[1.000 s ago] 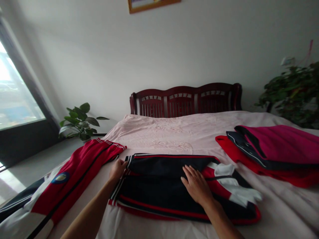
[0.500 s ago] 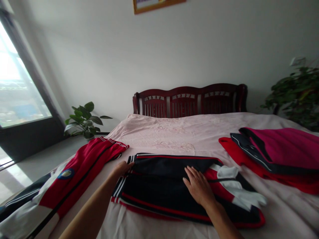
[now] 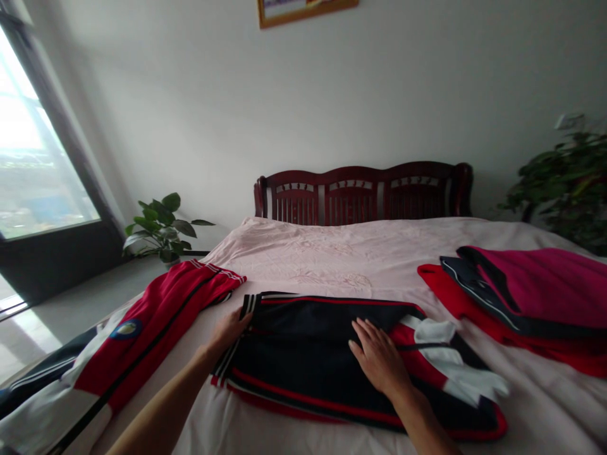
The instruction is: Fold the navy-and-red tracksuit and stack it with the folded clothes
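Navy tracksuit garment point(image 3: 303, 373) lies folded flat on the bed in front of me, with red piping along its long edges and white stripes at its left end. My right hand point(image 3: 377, 360) is open, palm down, fingers spread on the cloth. My left hand point(image 3: 230, 332) sits at the striped end with its fingers lightly curled against the edge; I cannot tell whether it grips the cloth or only touches it. A white and red section point(image 3: 462, 373) of the garment spreads out on the right.

Just left of the garment lies a red and white jacket point(image 3: 161, 322) with a round badge point(image 3: 127, 328), running off toward the lower left of my view. To the right, with a strip of bare sheet between, sits a folded stack of clothes point(image 3: 535, 291): magenta cloth on navy cloth on red cloth.

Behind all this, the pale pink bed sheet point(image 3: 332, 253) stretches open up to a dark red wooden headboard point(image 3: 360, 196). Past the bed's far left edge, a potted plant point(image 3: 164, 227) stands on the grey floor point(image 3: 95, 284) near a bright window point(image 3: 42, 145).
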Available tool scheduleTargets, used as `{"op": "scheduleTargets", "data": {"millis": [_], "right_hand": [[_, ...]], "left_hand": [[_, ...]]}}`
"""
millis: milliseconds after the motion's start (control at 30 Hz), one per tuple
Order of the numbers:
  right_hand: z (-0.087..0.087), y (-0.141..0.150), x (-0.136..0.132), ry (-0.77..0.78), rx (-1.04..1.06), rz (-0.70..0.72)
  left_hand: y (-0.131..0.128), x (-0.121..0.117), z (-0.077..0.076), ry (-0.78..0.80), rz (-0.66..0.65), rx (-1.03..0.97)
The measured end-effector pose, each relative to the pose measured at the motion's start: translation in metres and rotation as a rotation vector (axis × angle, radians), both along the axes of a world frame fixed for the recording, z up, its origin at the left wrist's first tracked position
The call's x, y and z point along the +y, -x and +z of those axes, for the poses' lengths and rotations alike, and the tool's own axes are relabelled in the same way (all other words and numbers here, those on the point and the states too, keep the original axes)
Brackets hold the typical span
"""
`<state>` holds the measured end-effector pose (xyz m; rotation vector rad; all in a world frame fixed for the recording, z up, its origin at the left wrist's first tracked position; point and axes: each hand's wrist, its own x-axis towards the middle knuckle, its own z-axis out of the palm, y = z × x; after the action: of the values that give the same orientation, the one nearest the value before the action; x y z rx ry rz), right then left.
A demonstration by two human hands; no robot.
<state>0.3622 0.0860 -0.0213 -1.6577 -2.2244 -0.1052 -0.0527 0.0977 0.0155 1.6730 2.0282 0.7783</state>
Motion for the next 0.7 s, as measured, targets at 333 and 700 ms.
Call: {"op": "scheduleTargets", "data": {"millis": [333,700], "right_hand": [[-0.001,-0.002,0.000,0.023,-0.034,0.000],[0.060,0.111,-0.008,-0.004,0.137,0.230]], "left_hand": [[-0.003,-0.008,-0.007,-0.090,-0.017,-0.218],[-0.012,-0.033,0.021,-0.074,0.095,-0.565]]}}
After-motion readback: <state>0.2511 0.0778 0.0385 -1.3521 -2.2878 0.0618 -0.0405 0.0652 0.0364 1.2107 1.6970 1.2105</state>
